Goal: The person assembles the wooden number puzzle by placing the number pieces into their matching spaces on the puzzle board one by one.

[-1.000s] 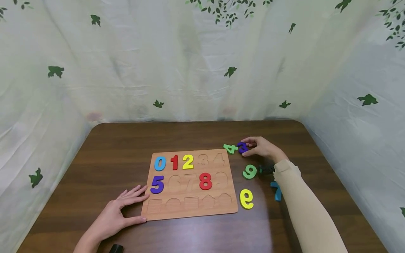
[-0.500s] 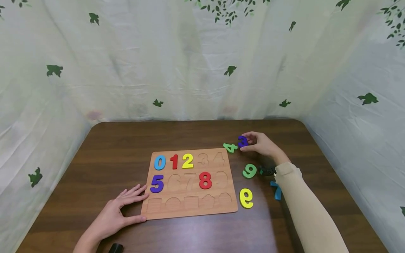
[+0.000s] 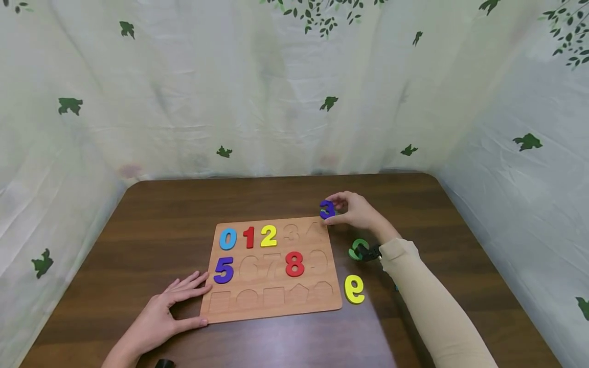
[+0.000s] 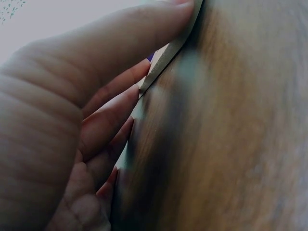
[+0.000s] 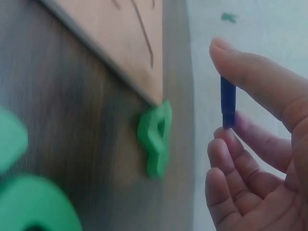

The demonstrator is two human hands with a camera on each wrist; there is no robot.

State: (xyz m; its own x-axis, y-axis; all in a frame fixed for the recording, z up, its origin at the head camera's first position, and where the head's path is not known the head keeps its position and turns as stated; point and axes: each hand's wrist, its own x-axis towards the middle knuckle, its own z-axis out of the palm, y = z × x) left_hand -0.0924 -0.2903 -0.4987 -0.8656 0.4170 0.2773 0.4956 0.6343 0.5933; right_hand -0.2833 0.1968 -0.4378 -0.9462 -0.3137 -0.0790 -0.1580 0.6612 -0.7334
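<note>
My right hand (image 3: 356, 210) pinches a dark blue number 3 (image 3: 327, 209) between thumb and fingertips, held up at the far right corner of a wooden number board (image 3: 271, 309). Seen from the right wrist, the 3 is edge-on, clear of the table, and a green number 4 (image 5: 155, 139) lies below it against the board's corner. The head view shows only slivers of that 4 behind the 3. My left hand (image 3: 158, 317) rests at the board's left edge, fingers and thumb extended against it. Numbers 0, 1, 2, 5 (image 3: 224, 270) and 8 (image 3: 294, 263) sit on the board.
Right of the board lie a yellow number piece (image 3: 354, 289) and a green number piece (image 3: 357, 248), partly covered by the black wrist camera (image 3: 369, 252). A blue piece is almost hidden behind the right sleeve (image 3: 434, 296). A patterned curtain (image 3: 276, 128) surrounds the table.
The right hand has lifted the dark blue 3 from beside the green 4 and carried it left, over the 4 to the board's corner. The left hand stays at the board's edge.
</note>
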